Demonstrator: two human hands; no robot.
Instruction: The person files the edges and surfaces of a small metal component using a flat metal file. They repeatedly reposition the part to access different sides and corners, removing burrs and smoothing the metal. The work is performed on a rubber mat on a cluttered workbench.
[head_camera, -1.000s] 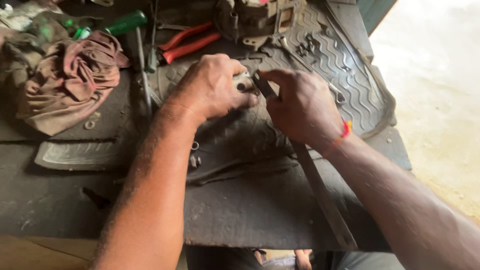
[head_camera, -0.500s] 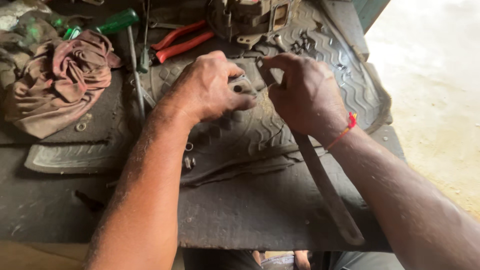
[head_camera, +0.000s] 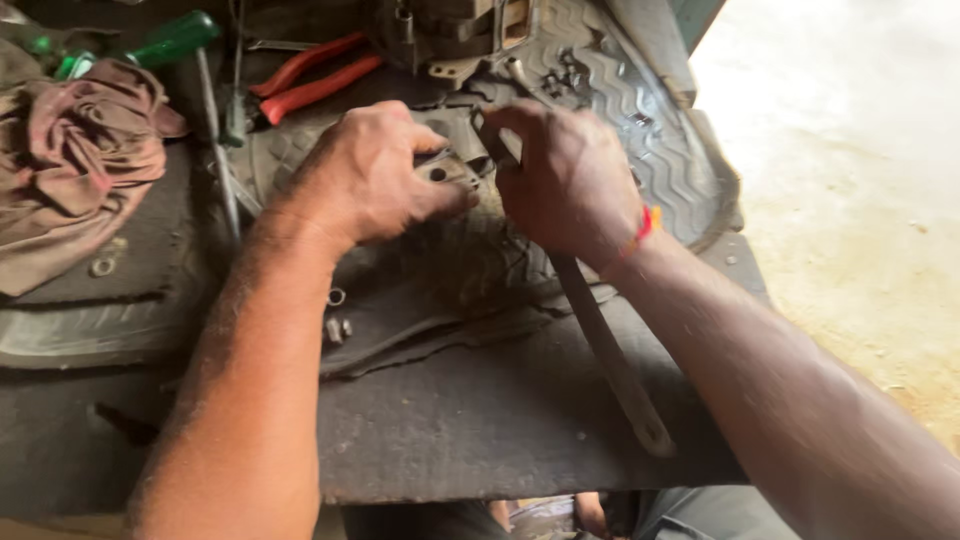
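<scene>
Landmark: the ribbed rubber mat (head_camera: 640, 150), dark grey with wavy raised treads, curling up at its far edge; every place below is told from it
Left hand (head_camera: 375, 175): over the middle of the mat; fingers curled shut around a small metal part (head_camera: 447, 170), dull grey and blocky, only a corner of it showing past the thumb
Right hand (head_camera: 565, 175): just beside the left hand on the mat, knuckles up; fingers closed round the upper end of a long flat wrench (head_camera: 600, 345); a red and orange thread band (head_camera: 640, 230) at the wrist
Wrench: worn grey steel, straight and slim; it runs from the hands down off the mat's near edge to a rounded end with a hole
Small metal part: on the mat's centre, between the two hands, touching the wrench's top end as far as can be seen
Pliers (head_camera: 310, 80): red-handled, at the mat's far left corner
Screwdriver (head_camera: 170, 42): green handle, left of the mat beyond the pliers
Rag (head_camera: 75, 160): brownish pink, crumpled cloth, well left of the mat
Washers and nuts (head_camera: 335, 315): small, metal, on the dark sheet by the mat's near left side
Engine piece (head_camera: 450, 30): greasy cast metal at the mat's far edge
Packages, labels: none legible
</scene>
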